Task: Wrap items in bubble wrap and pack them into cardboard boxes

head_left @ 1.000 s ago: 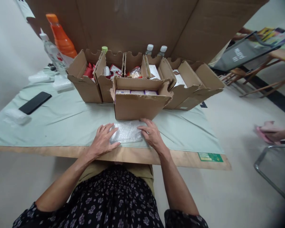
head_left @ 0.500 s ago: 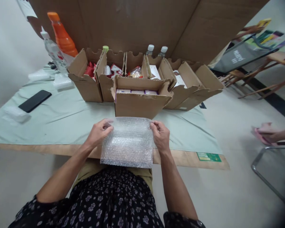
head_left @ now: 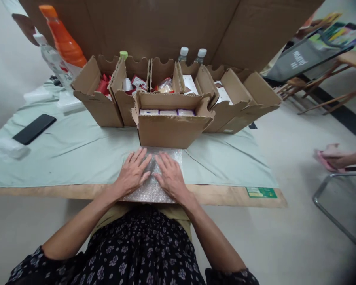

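A clear sheet of bubble wrap (head_left: 151, 192) lies flat at the table's front edge, partly covered by my hands. My left hand (head_left: 133, 172) rests on its left part, palm down with fingers stretched out. On the right part lies my right hand (head_left: 170, 174), also flat with the fingers extended. Just beyond the fingertips stands a cardboard box (head_left: 166, 132) that holds a row of small white and purple packs (head_left: 168, 112).
Behind stands a row of open cardboard boxes (head_left: 101, 113) with packaged goods. At left are an orange bottle (head_left: 63, 39), a clear bottle (head_left: 52, 59), a black phone (head_left: 35, 129) and crumpled clear plastic (head_left: 10, 148). A person's foot (head_left: 332, 158) shows at right.
Both hands have let go of the bubble wrap's upper corners and moved inward. The sheet, held up before, now lies on the table under my flat palms.
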A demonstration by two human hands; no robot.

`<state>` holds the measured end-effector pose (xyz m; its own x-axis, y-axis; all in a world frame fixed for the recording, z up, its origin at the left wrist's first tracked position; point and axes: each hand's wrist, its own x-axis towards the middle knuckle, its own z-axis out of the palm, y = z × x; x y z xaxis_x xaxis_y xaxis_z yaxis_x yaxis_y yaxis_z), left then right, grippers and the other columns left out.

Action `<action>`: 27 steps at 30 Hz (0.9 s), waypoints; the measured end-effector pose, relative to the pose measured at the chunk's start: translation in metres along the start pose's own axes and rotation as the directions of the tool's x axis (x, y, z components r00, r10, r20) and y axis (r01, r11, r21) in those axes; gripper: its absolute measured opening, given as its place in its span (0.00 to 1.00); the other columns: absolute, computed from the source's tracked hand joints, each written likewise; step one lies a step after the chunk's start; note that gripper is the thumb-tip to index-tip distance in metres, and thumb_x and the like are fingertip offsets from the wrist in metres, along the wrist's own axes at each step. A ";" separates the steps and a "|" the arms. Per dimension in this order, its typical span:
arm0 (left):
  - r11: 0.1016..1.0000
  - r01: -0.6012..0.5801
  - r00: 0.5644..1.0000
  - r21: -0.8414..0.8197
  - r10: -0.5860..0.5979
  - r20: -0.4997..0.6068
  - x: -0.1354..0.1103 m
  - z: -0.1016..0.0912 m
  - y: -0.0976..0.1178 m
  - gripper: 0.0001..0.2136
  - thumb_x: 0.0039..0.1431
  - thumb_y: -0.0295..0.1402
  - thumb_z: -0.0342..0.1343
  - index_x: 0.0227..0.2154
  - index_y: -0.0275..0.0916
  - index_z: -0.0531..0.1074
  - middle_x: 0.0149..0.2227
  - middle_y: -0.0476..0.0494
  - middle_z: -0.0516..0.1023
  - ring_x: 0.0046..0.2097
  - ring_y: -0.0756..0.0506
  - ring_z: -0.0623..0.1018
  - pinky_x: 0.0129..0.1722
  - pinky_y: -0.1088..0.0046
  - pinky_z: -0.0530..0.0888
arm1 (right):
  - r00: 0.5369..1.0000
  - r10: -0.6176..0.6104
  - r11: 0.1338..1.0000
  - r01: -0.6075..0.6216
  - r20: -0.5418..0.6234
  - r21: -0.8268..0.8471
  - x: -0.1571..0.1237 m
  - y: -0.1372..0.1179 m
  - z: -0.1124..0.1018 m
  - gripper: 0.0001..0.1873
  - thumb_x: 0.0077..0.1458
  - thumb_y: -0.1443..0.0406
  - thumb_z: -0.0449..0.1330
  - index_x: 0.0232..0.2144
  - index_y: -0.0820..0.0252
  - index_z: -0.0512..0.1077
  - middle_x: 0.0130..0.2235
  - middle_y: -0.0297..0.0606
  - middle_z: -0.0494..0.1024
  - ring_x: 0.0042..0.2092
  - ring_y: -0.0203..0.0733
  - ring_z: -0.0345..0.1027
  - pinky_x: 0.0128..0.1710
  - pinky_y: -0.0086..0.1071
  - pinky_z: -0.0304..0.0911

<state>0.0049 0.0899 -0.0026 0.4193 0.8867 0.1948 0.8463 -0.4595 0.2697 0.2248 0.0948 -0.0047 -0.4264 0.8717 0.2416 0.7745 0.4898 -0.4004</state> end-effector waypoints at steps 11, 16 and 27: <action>0.996 0.093 0.981 0.013 -0.093 0.169 0.002 0.013 -0.011 0.30 0.71 0.46 0.50 0.70 0.38 0.57 0.76 0.29 0.50 0.76 0.30 0.51 0.72 0.41 0.45 | 0.984 0.166 0.948 -0.178 -0.067 -0.264 -0.077 0.062 -0.035 0.25 0.70 0.59 0.53 0.65 0.60 0.66 0.67 0.52 0.69 0.70 0.59 0.60 0.65 0.55 0.57; 0.989 0.041 0.990 -0.139 -0.021 0.139 -0.013 0.000 -0.010 0.32 0.71 0.50 0.48 0.72 0.42 0.55 0.77 0.34 0.44 0.77 0.29 0.45 0.73 0.40 0.46 | 0.997 -0.012 0.988 0.023 0.074 -0.151 -0.112 0.034 -0.063 0.26 0.67 0.62 0.56 0.65 0.57 0.67 0.70 0.49 0.66 0.70 0.56 0.59 0.62 0.52 0.63; 0.931 -0.068 0.990 -0.360 0.107 0.089 -0.075 -0.038 0.008 0.17 0.63 0.28 0.54 0.53 0.42 0.75 0.60 0.39 0.79 0.66 0.36 0.73 0.69 0.41 0.62 | 0.998 0.042 0.933 -0.024 -0.042 0.358 -0.097 0.017 -0.066 0.13 0.70 0.65 0.54 0.47 0.53 0.79 0.47 0.39 0.85 0.52 0.47 0.79 0.55 0.46 0.72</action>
<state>-0.0326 0.0178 0.0204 0.5350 0.8335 0.1379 0.6407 -0.5067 0.5769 0.3107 0.0175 0.0236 -0.3732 0.8901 0.2615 0.5662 0.4418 -0.6959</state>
